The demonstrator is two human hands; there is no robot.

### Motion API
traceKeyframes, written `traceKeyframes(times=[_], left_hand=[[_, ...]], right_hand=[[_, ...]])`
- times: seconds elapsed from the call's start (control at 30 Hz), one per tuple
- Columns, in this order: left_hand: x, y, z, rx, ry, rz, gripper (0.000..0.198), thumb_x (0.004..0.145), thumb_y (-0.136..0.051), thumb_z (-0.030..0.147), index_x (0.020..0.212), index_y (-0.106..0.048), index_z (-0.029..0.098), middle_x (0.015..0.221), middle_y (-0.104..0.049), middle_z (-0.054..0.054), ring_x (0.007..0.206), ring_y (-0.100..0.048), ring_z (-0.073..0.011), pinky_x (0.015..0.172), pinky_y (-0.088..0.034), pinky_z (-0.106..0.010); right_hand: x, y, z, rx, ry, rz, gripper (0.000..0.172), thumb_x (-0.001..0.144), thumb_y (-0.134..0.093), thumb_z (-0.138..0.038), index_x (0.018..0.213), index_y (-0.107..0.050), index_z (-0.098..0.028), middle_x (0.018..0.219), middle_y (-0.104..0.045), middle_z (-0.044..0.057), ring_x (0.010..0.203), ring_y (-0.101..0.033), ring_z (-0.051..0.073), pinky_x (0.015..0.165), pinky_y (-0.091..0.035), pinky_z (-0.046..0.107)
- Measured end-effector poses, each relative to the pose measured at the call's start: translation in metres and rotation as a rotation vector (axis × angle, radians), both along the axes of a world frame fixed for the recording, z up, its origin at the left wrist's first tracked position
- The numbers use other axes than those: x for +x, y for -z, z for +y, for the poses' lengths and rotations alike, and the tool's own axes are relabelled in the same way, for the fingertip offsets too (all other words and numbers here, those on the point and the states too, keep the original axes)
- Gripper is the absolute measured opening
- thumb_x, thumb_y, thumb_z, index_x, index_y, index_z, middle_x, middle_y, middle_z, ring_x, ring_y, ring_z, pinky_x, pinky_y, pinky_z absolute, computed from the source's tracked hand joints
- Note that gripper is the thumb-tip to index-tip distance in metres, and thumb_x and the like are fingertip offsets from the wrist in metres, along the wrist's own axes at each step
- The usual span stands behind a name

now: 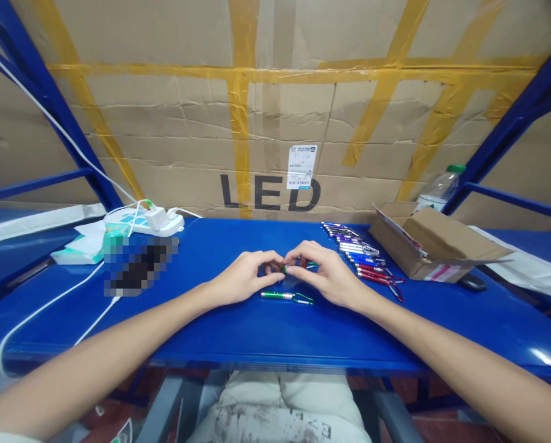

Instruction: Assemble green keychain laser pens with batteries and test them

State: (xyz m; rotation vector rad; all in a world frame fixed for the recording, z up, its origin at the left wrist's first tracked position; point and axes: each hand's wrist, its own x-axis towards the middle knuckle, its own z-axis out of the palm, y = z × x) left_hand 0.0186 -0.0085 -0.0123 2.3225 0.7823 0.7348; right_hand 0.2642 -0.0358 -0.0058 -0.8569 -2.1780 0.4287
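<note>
Above the middle of the blue table, my left hand [248,277] and my right hand [324,271] meet at the fingertips. Both are closed on a small green keychain flashlight [285,269], mostly covered by my fingers. A green clip shows past the right fingers. Just below my hands, a second green keychain flashlight [277,296] with a carabiner clip lies flat on the tabletop. Right of my right hand is a row of keychain flashlights [361,249] in black, purple, silver, blue and red, each with a clip.
An open cardboard box [435,246] stands at the right, beside a dark mouse [471,282] and a clear bottle [441,184]. On the left are a white power strip [165,221], a tissue pack [84,246] and white cables. A large carton [187,135] rises behind the table.
</note>
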Motion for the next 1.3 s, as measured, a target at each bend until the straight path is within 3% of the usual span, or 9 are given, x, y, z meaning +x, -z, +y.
traceKeyframes(times=[0.47, 0.83, 0.97, 1.13, 1.3], left_hand=[[0.002, 0.001, 0.000, -0.018, -0.034, -0.007, 0.017, 0.101, -0.070, 0.034, 0.112, -0.074, 0.021, 0.096, -0.078, 0.001, 0.080, -0.069, -0.0149, 0.078, -0.051, -0.026], [0.001, 0.001, 0.001, 0.003, -0.044, 0.010, 0.019, 0.101, -0.070, 0.035, 0.114, -0.074, 0.022, 0.098, -0.079, 0.000, 0.081, -0.069, -0.0153, 0.078, -0.052, -0.026], [0.001, 0.001, 0.002, 0.021, -0.050, 0.012, 0.020, 0.101, -0.070, 0.036, 0.115, -0.074, 0.022, 0.101, -0.079, 0.000, 0.082, -0.069, -0.0155, 0.078, -0.053, -0.026], [-0.002, -0.001, 0.002, 0.106, -0.055, 0.044, 0.020, 0.103, -0.067, 0.038, 0.117, -0.073, 0.024, 0.109, -0.078, -0.002, 0.090, -0.070, -0.0181, 0.083, -0.054, -0.030], [-0.006, -0.003, 0.000, 0.223, -0.043, 0.045, 0.020, 0.106, -0.065, 0.037, 0.120, -0.074, 0.025, 0.115, -0.079, -0.003, 0.102, -0.070, -0.0212, 0.094, -0.054, -0.034]], right_hand=[[0.000, 0.002, 0.000, 0.046, 0.027, -0.021, 0.005, 0.106, -0.069, -0.028, 0.106, -0.072, -0.023, 0.099, -0.071, 0.003, 0.088, -0.062, 0.021, 0.088, -0.046, 0.038], [0.003, 0.001, 0.001, 0.180, 0.032, -0.095, 0.011, 0.108, -0.066, -0.030, 0.100, -0.066, -0.023, 0.095, -0.067, 0.003, 0.090, -0.058, 0.021, 0.084, -0.045, 0.036], [0.007, -0.001, 0.001, 0.202, 0.109, -0.096, 0.014, 0.111, -0.061, -0.029, 0.098, -0.064, -0.023, 0.095, -0.067, 0.004, 0.090, -0.057, 0.022, 0.084, -0.045, 0.037], [0.015, 0.001, 0.008, 0.179, 0.145, -0.299, 0.009, 0.110, -0.058, -0.025, 0.107, -0.066, -0.023, 0.105, -0.066, 0.007, 0.097, -0.057, 0.026, 0.088, -0.046, 0.040], [0.018, 0.007, 0.013, 0.133, 0.118, -0.461, 0.007, 0.106, -0.064, -0.026, 0.103, -0.070, -0.023, 0.101, -0.066, 0.008, 0.096, -0.057, 0.028, 0.086, -0.046, 0.042]])
